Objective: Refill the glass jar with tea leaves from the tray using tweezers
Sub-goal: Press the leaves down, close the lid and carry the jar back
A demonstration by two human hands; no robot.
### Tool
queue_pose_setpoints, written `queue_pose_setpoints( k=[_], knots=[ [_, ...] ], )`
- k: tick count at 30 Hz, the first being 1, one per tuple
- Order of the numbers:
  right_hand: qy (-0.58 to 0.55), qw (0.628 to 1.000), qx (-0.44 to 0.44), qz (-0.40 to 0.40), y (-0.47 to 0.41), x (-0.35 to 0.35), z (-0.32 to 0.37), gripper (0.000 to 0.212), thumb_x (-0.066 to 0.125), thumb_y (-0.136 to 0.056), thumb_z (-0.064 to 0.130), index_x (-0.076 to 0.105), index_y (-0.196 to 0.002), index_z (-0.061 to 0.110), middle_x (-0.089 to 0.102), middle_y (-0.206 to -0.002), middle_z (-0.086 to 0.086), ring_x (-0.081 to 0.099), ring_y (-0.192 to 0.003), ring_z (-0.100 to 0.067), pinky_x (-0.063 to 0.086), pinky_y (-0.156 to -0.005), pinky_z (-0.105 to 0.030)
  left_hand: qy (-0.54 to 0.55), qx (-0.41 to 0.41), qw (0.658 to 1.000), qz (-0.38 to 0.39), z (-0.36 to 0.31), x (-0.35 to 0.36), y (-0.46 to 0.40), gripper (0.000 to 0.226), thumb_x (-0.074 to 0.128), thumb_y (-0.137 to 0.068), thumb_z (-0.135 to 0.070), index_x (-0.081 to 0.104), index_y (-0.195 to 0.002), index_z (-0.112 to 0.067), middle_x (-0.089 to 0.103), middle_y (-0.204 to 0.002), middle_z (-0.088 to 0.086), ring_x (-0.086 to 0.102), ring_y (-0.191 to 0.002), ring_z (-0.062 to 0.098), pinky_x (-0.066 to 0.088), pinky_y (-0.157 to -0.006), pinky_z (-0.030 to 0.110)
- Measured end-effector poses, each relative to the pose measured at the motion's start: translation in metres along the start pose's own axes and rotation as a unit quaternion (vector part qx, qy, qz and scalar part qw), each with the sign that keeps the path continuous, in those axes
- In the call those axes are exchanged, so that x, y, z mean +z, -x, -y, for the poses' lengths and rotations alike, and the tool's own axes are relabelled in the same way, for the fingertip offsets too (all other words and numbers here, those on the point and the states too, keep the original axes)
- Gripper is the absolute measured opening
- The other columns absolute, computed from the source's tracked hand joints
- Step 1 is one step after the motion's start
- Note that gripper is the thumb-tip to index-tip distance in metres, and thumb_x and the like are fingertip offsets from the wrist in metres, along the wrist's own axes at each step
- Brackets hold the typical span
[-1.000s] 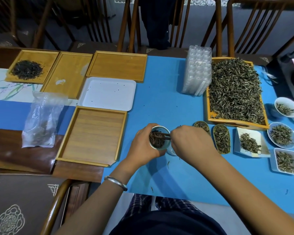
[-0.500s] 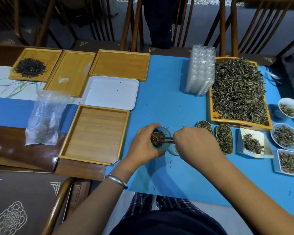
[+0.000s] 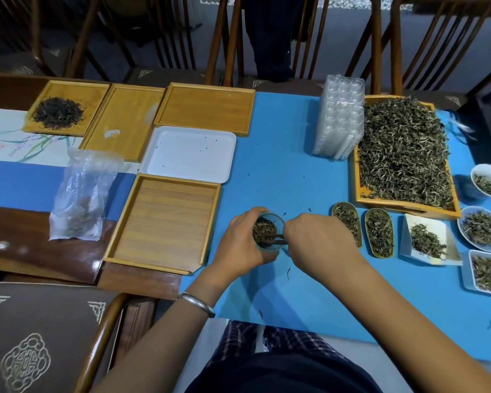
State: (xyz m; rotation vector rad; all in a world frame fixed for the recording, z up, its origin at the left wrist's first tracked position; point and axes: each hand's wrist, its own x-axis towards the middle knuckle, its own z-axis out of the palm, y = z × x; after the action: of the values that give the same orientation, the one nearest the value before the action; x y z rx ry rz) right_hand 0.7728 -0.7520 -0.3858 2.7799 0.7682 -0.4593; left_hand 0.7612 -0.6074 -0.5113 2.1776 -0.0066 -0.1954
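Observation:
My left hand [image 3: 240, 245] wraps around a small glass jar [image 3: 278, 222] on the blue mat, near the table's front edge. The jar is filled with tea leaves [image 3: 262, 231] close to its rim. My right hand [image 3: 321, 242] grips dark tweezers [image 3: 278, 239], whose tips reach into the jar's mouth among the leaves. The wooden tray [image 3: 408, 207] heaped with green tea leaves sits at the back right, well clear of both hands.
Two oval scoops [image 3: 379, 232], a white dish [image 3: 428, 239] and several small bowls of tea [image 3: 482, 228] lie to the right. A stack of clear plastic trays [image 3: 339, 120] stands behind. Empty wooden trays [image 3: 165, 219], a white tray [image 3: 190, 154] and a plastic bag [image 3: 82, 194] lie to the left.
The tweezers' tips have sunk slightly deeper toward the jar's near side. Both hands stay at the jar; the camera view has shifted a little.

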Motion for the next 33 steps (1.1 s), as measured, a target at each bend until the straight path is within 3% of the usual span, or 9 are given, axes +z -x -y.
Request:
queue_pose_setpoints(
  k=[2,5,8,12,15,22,24,27,33],
  knots=[
    [-0.010,1.000,0.002,0.002,0.003,-0.003,0.003,0.021,0.050,-0.088,0.004,0.037,-0.075,0.014,0.025,-0.060,0.000,0.034,-0.050,-0.020,0.016,-0.040,-0.027,0.000,-0.001,1.000,0.000,0.001,-0.001,0.001,0.072,0.085,-0.057,-0.029,0.052,-0.122,-0.030,0.065,-0.112,-0.006,0.060,-0.106,0.024,0.053,-0.084,0.045],
    [-0.004,0.999,0.031,-0.035,0.015,-0.015,-0.006,0.037,0.050,-0.088,0.010,0.026,-0.061,0.016,0.028,-0.058,0.002,0.027,-0.044,-0.016,0.013,-0.040,-0.028,0.005,-0.005,1.000,-0.007,0.006,-0.005,0.004,0.071,0.082,-0.056,-0.031,0.051,-0.121,-0.032,0.064,-0.110,-0.007,0.060,-0.106,0.022,0.053,-0.084,0.045],
    [-0.038,0.994,0.058,-0.089,0.020,-0.027,-0.021,0.027,0.047,-0.091,0.026,0.039,-0.066,0.019,0.044,-0.064,0.002,0.052,-0.060,-0.025,0.020,-0.043,-0.029,0.017,-0.022,0.999,-0.028,0.009,-0.011,0.008,0.071,0.081,-0.054,-0.036,0.052,-0.119,-0.034,0.064,-0.111,-0.009,0.060,-0.108,0.017,0.053,-0.088,0.041],
    [-0.209,0.967,0.049,-0.140,-0.005,-0.022,-0.030,0.018,0.053,-0.091,0.035,0.062,-0.084,0.021,0.062,-0.075,0.001,0.060,-0.074,-0.027,0.036,-0.053,-0.031,0.064,-0.061,0.992,-0.088,0.009,-0.024,0.009,0.068,0.085,-0.053,-0.043,0.050,-0.111,-0.043,0.063,-0.104,-0.025,0.058,-0.100,-0.013,0.045,-0.078,0.005],
    [-0.334,0.928,0.040,-0.161,-0.034,-0.007,-0.025,0.017,0.061,-0.089,0.031,0.072,-0.093,0.018,0.071,-0.085,-0.001,0.063,-0.076,-0.024,0.046,-0.063,-0.032,0.087,-0.080,0.985,-0.123,0.010,-0.040,0.004,0.069,0.087,-0.051,-0.043,0.050,-0.109,-0.046,0.062,-0.102,-0.031,0.054,-0.096,-0.023,0.041,-0.072,-0.001],
    [-0.428,0.868,0.082,-0.237,-0.126,0.029,0.004,0.016,0.064,-0.087,0.024,0.074,-0.087,0.011,0.063,-0.070,-0.011,0.058,-0.074,-0.030,0.030,-0.057,-0.030,0.113,-0.104,0.970,-0.188,0.026,-0.085,-0.009,0.068,0.086,-0.053,-0.040,0.050,-0.110,-0.043,0.058,-0.105,-0.030,0.050,-0.096,-0.029,0.039,-0.072,-0.003],
    [-0.436,0.866,0.096,-0.224,-0.156,0.042,0.009,0.017,0.064,-0.087,0.022,0.074,-0.091,0.009,0.066,-0.078,-0.014,0.060,-0.081,-0.031,0.031,-0.060,-0.029,0.110,-0.110,0.968,-0.195,0.036,-0.094,-0.009,0.069,0.088,-0.057,-0.035,0.049,-0.114,-0.038,0.056,-0.106,-0.030,0.050,-0.096,-0.026,0.038,-0.073,-0.004],
    [-0.421,0.885,0.092,-0.177,-0.187,0.066,0.016,0.017,0.065,-0.086,0.017,0.074,-0.093,0.005,0.069,-0.085,-0.020,0.062,-0.087,-0.035,0.042,-0.069,-0.034,0.105,-0.125,0.968,-0.189,0.051,-0.100,-0.006,0.068,0.089,-0.059,-0.034,0.051,-0.115,-0.033,0.058,-0.106,-0.024,0.056,-0.100,-0.007,0.043,-0.078,0.004],
    [-0.392,0.908,0.084,-0.121,-0.220,0.090,0.032,0.015,0.063,-0.087,0.016,0.073,-0.089,0.004,0.066,-0.080,-0.019,0.059,-0.080,-0.034,0.038,-0.058,-0.030,0.104,-0.155,0.970,-0.158,0.073,-0.104,0.002,0.069,0.088,-0.059,-0.030,0.049,-0.116,-0.036,0.060,-0.109,-0.018,0.058,-0.102,0.003,0.038,-0.072,-0.003]
  ],
)
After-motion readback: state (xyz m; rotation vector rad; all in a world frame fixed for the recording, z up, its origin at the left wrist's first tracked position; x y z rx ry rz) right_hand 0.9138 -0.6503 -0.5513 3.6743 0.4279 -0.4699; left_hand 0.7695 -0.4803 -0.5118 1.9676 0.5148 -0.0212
